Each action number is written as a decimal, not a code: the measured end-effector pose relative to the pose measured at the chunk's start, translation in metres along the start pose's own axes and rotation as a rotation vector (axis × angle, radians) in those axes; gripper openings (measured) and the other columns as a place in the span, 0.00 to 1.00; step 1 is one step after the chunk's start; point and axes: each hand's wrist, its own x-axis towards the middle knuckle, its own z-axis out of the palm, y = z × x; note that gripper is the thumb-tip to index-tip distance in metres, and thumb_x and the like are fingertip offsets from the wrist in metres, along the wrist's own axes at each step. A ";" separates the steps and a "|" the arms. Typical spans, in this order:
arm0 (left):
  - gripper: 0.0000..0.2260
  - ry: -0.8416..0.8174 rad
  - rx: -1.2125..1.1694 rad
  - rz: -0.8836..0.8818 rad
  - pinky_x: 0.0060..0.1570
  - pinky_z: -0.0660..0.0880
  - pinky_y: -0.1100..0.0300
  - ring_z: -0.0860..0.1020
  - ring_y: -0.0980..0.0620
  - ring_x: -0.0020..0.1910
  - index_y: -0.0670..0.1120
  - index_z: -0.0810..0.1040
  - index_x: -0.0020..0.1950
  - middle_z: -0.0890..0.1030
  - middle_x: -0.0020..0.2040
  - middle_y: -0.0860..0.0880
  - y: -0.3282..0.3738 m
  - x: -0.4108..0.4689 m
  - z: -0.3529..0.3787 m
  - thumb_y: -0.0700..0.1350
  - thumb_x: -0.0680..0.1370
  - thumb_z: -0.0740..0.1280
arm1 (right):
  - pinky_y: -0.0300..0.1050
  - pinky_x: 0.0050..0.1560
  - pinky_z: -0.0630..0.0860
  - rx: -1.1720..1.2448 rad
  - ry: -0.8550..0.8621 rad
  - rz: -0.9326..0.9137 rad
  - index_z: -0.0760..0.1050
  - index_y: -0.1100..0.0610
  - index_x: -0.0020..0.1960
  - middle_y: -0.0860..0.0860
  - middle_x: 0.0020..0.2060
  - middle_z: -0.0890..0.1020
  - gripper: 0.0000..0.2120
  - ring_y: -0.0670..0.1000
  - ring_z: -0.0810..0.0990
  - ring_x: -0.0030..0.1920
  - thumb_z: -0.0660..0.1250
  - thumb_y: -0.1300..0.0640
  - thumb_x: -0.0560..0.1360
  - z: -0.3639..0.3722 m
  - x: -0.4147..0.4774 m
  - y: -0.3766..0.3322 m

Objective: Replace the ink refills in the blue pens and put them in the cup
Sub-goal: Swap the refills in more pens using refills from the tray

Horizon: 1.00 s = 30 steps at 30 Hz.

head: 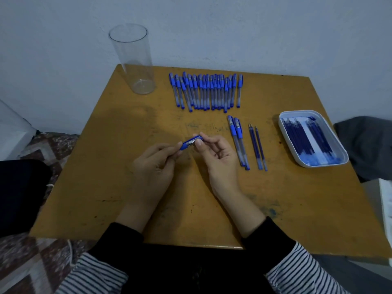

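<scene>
Above the middle of the table, both hands hold one blue pen (pixel 189 143). My left hand (pixel 156 164) grips its lower end, most of the barrel hidden in the fingers. My right hand (pixel 216 154) pinches its blue cap end between thumb and forefinger. A row of several capped blue pens (pixel 206 92) lies at the back of the table. Two more blue pens (pixel 238 141) lie right of my hands, with two loose refills (pixel 257 146) beside them. The clear plastic cup (pixel 135 60) stands empty at the back left corner.
A white tray (pixel 285 132) holding several dark blue refills sits at the table's right edge. The wooden table (pixel 106 166) stands against a pale wall. A patterned rug lies on the floor to the left, and grey cloth (pixel 369 145) to the right.
</scene>
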 end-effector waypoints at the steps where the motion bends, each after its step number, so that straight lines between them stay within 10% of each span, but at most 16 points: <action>1: 0.07 -0.002 -0.003 0.004 0.45 0.79 0.59 0.82 0.55 0.44 0.40 0.86 0.54 0.84 0.48 0.48 0.000 0.000 0.000 0.35 0.77 0.74 | 0.46 0.58 0.80 -0.006 0.002 -0.008 0.79 0.59 0.50 0.50 0.48 0.86 0.07 0.49 0.83 0.54 0.68 0.69 0.76 0.000 0.000 0.000; 14: 0.14 -0.242 0.043 -0.134 0.61 0.66 0.76 0.76 0.64 0.59 0.45 0.83 0.63 0.83 0.59 0.52 -0.011 0.029 0.017 0.47 0.82 0.64 | 0.45 0.54 0.80 -0.227 0.018 0.130 0.80 0.64 0.55 0.60 0.47 0.85 0.08 0.53 0.83 0.47 0.69 0.67 0.77 -0.050 0.070 -0.039; 22: 0.16 -0.465 0.169 -0.094 0.70 0.61 0.64 0.69 0.49 0.75 0.45 0.77 0.71 0.75 0.72 0.48 -0.015 0.066 0.057 0.43 0.84 0.61 | 0.37 0.47 0.80 -0.372 -0.240 0.237 0.81 0.60 0.51 0.51 0.35 0.83 0.08 0.46 0.82 0.37 0.67 0.69 0.76 -0.083 0.133 -0.063; 30: 0.23 -0.603 0.268 -0.088 0.76 0.47 0.59 0.59 0.50 0.80 0.47 0.68 0.78 0.65 0.79 0.51 -0.019 0.073 0.072 0.50 0.84 0.63 | 0.46 0.54 0.80 -0.637 -0.377 0.226 0.83 0.58 0.51 0.64 0.44 0.82 0.07 0.53 0.82 0.45 0.71 0.66 0.75 -0.088 0.163 -0.063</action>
